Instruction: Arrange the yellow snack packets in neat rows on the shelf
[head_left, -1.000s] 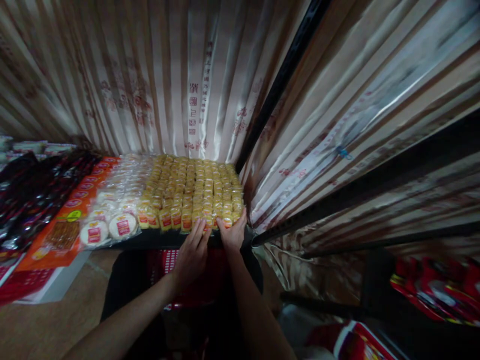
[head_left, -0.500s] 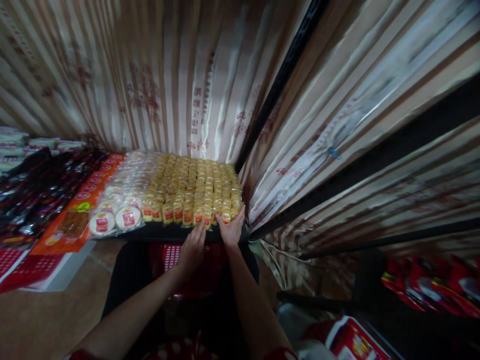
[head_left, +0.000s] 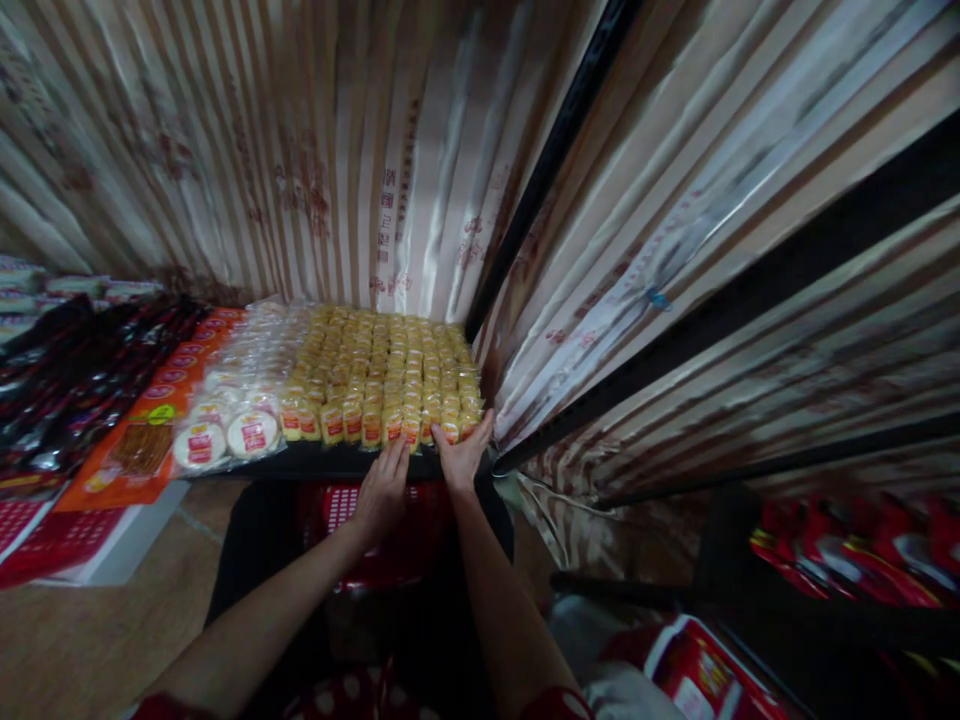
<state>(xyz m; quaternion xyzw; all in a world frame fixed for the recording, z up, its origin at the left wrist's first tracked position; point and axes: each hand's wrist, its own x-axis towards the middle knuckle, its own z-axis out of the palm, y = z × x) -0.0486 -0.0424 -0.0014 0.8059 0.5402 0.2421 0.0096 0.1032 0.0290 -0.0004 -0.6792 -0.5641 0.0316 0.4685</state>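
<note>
Rows of small yellow wrapped snack packets [head_left: 390, 365] with red labels stand on a black shelf [head_left: 300, 462] in front of me. My left hand [head_left: 384, 490] is open, its fingers stretched forward with the tips at the lower front of the packets near the middle right. At the right end of the front row is my right hand [head_left: 461, 458], open, thumb and fingers spread to either side of the end packets and touching them. Left of the yellow rows lie clear packs of round white cakes [head_left: 253, 433].
An orange snack bag [head_left: 142, 430] and dark glossy packets [head_left: 67, 390] lie further left. A red basket [head_left: 394, 540] sits below the shelf between my knees. Black metal posts [head_left: 551, 170] and a pleated curtain [head_left: 337, 150] stand behind. Red packages [head_left: 847, 550] are at right.
The view has shifted slightly. My right hand's fingers look a little more spread away from the end packets. Both hands stay at the front row, and the packets show no clear movement.
</note>
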